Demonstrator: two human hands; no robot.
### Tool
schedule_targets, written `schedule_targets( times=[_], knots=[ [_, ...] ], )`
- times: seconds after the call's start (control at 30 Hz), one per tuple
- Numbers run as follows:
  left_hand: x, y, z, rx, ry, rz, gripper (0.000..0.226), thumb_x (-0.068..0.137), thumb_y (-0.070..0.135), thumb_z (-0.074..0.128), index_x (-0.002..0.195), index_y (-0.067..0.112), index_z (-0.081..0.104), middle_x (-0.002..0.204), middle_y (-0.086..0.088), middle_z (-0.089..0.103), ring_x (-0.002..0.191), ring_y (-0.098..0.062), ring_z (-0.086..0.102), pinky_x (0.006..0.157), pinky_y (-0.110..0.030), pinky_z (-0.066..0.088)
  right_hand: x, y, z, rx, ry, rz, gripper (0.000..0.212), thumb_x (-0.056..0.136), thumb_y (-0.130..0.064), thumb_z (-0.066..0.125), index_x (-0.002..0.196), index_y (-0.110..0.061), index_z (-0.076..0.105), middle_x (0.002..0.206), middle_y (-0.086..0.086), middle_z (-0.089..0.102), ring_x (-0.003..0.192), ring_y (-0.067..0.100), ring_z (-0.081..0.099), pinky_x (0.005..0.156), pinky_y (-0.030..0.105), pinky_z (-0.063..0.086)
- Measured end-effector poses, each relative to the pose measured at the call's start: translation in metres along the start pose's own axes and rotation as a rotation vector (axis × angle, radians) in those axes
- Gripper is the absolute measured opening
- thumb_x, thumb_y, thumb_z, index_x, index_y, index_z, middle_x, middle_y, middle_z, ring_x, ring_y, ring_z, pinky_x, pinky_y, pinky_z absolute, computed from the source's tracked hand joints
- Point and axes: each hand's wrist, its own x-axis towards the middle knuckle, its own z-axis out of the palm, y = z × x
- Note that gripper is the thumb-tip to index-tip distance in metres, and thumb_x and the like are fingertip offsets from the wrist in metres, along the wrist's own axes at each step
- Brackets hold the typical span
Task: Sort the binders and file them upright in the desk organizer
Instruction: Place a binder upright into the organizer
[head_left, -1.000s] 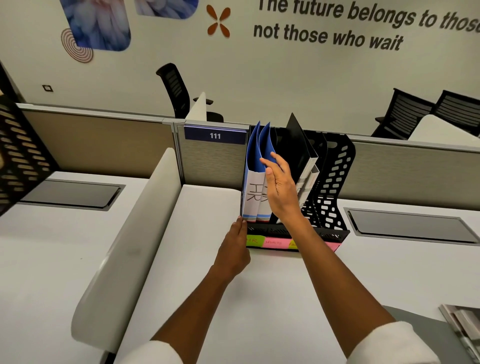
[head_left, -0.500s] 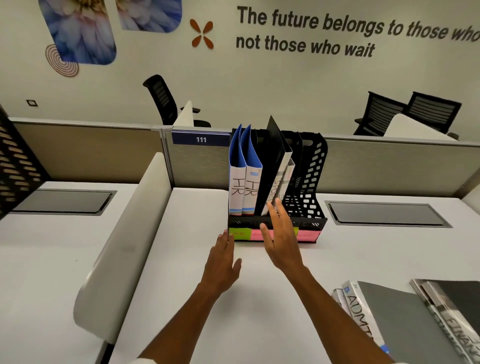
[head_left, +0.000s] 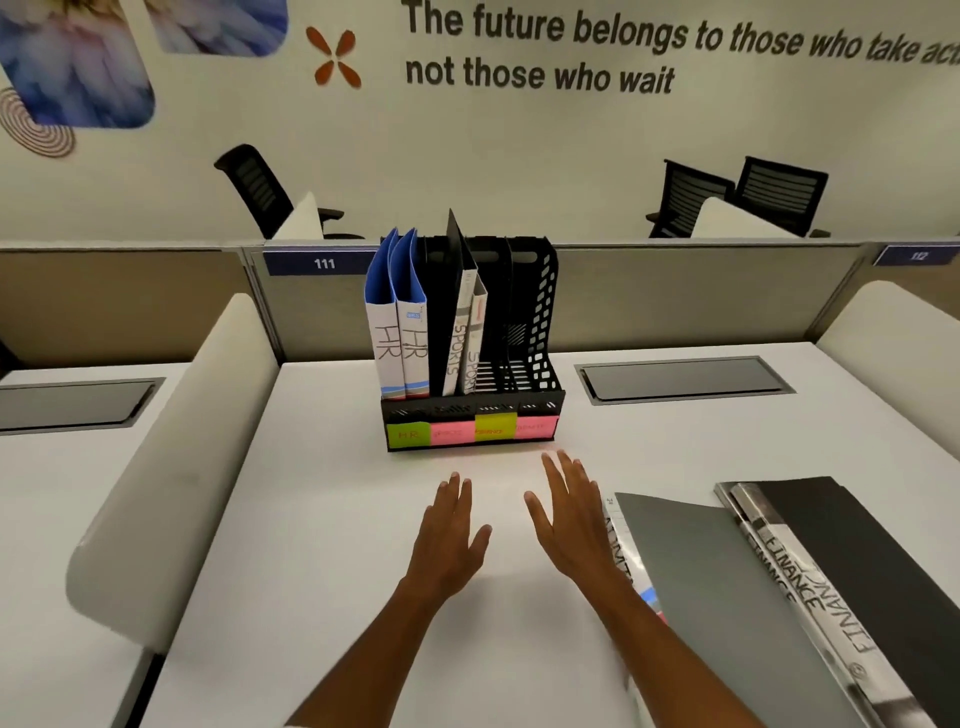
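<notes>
A black desk organizer (head_left: 540, 322) stands at the back of the white desk, with coloured sticky labels along its front. Two blue HR binders (head_left: 397, 332) stand upright in its left slot. Beside them two black SPORTS binders (head_left: 462, 322) lean upright in the second slot. Its two right slots hold nothing. My left hand (head_left: 449, 530) and my right hand (head_left: 569, 512) hover over the desk in front of the organizer, fingers straight, holding nothing. A grey binder (head_left: 727, 587) and black FINANCE binders (head_left: 852, 561) lie flat at the right.
White curved dividers (head_left: 171, 467) flank the desk left and right. Grey cable hatches (head_left: 680, 379) sit in the desk surface. A partition with plate 111 (head_left: 322, 264) runs behind the organizer. Black office chairs (head_left: 254, 187) stand beyond it.
Both hands have left the HR binders and the organizer and drawn back toward me over the desk. The view has tilted down, showing more of the binders lying at the right.
</notes>
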Motion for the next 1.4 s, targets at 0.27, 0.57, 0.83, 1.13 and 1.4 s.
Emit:
schedule_targets(
  times=[0.27, 0.57, 0.83, 1.13, 1.4],
  knots=[
    [-0.045, 0.085, 0.053, -0.146, -0.019, -0.075, 0.07, 0.101, 0.048, 0.036, 0.155, 0.019, 0.005, 0.164, 0.0, -0.005, 0.151, -0.017, -0.006, 0.122, -0.033, 0.005, -0.053, 0.08, -0.044, 0.047, -0.05, 0.097, 0.058, 0.099, -0.05, 0.036, 0.151, -0.025, 0.027, 0.159, 0.002, 0.023, 0.147, 0.022, 0.018, 0.12, 0.042, 0.014],
    [-0.089, 0.157, 0.098, -0.222, -0.083, -0.157, 0.075, 0.095, 0.062, 0.033, 0.155, 0.022, 0.011, 0.164, 0.001, -0.002, 0.151, -0.017, -0.005, 0.121, -0.036, 0.009, -0.122, 0.171, -0.073, 0.075, -0.161, 0.232, 0.063, 0.098, -0.059, 0.026, 0.152, -0.027, 0.021, 0.161, 0.004, 0.015, 0.148, 0.026, 0.012, 0.12, 0.047, 0.013],
    [-0.113, 0.2, 0.116, -0.257, -0.107, -0.237, 0.072, 0.092, 0.067, 0.035, 0.151, 0.027, 0.026, 0.163, -0.002, 0.007, 0.151, -0.023, 0.006, 0.119, -0.044, 0.022, -0.159, 0.219, -0.082, 0.048, -0.199, 0.287, 0.065, 0.095, -0.063, 0.024, 0.15, -0.029, 0.023, 0.16, 0.006, 0.017, 0.147, 0.03, 0.017, 0.117, 0.053, 0.019],
    [-0.112, 0.233, 0.119, -0.501, -0.07, -0.461, 0.065, 0.086, 0.058, 0.06, 0.136, 0.018, 0.047, 0.146, -0.011, 0.036, 0.137, -0.028, 0.037, 0.108, -0.038, 0.039, -0.167, 0.228, -0.083, 0.134, -0.302, 0.29, 0.066, 0.092, -0.068, 0.03, 0.149, -0.034, 0.024, 0.162, 0.004, 0.012, 0.148, 0.033, 0.01, 0.116, 0.057, 0.018],
    [-0.096, 0.235, 0.11, -0.753, -0.005, -0.571, 0.048, 0.08, 0.039, 0.075, 0.112, 0.007, 0.063, 0.109, -0.012, 0.064, 0.105, -0.027, 0.062, 0.092, -0.043, 0.054, -0.16, 0.23, -0.094, 0.182, -0.329, 0.306, 0.07, 0.087, -0.075, 0.03, 0.147, -0.038, 0.029, 0.16, 0.002, 0.018, 0.146, 0.033, 0.015, 0.114, 0.057, 0.023]
  ],
)
